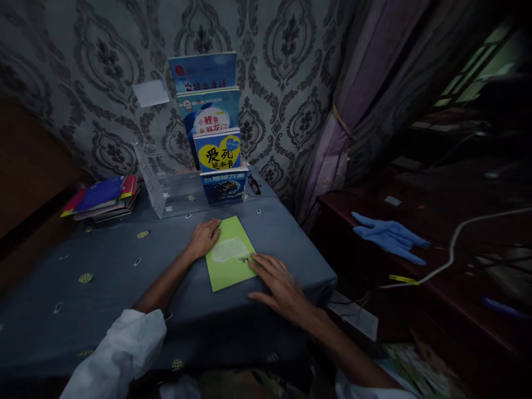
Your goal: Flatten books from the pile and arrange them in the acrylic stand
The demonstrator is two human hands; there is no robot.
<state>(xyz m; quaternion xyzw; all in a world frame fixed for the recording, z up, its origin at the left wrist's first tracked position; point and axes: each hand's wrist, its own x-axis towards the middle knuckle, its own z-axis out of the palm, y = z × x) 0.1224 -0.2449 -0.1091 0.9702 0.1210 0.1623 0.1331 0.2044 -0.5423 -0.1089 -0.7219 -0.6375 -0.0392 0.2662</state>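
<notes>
A thin light-green book [233,271] with a pale text panel lies flat on the blue-grey tablecloth [112,310], close to the table's front edge. My left hand [203,239] rests at the book's upper left edge, its fingers lying over the border. On the opposite side, my right hand [279,282] has its fingers stretched out and the thumb apart, with fingertips touching the book's right edge. Neither hand is wrapped around anything. Behind the book stands a clear acrylic rack [153,183], whose right part holds several upright books [218,152] in stepped rows.
A stack of colourful books [103,194] lies at the table's left. Dark-framed glasses [254,184] sit right of the rack. Rightward, a dark red surface [449,288] bears a blue glove [388,235] and a white cable [453,244]. A purple curtain [332,127] hangs behind.
</notes>
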